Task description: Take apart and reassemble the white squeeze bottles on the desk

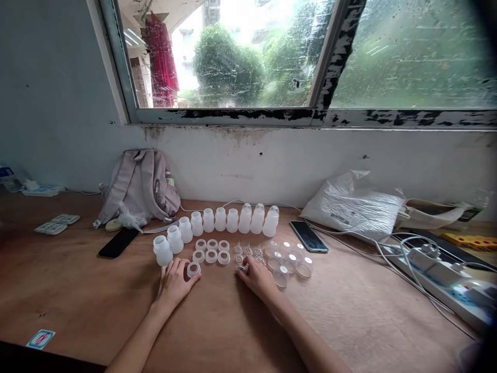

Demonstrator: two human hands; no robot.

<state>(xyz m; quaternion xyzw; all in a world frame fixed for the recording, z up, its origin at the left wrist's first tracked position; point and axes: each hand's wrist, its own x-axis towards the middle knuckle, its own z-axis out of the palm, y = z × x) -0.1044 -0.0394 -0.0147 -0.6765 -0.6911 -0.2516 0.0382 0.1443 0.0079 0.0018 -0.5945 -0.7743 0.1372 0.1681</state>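
My left hand [174, 278] is closed on a white screw ring [193, 269], held just above or on the table. Beside its fingertips stands the nearest frosted baby bottle [162, 250], upright and without a cap. My right hand [254, 274] pinches at the near end of the small clear bottle nipples [247, 249]; its fingertips seem to be on one, partly hidden by the fingers. Several more white rings [212, 256] lie in rows between the hands. Clear dome caps [304, 267] lie right of my right hand. At the row's right end, three bottles [257, 218] wear clear caps.
A dark phone [309, 237] lies behind the caps, another phone [118, 242] at left near the backpack [142, 186]. A silver plastic bag [353, 207] rests against the wall. Cables and a power strip [446, 285] run along the right side.
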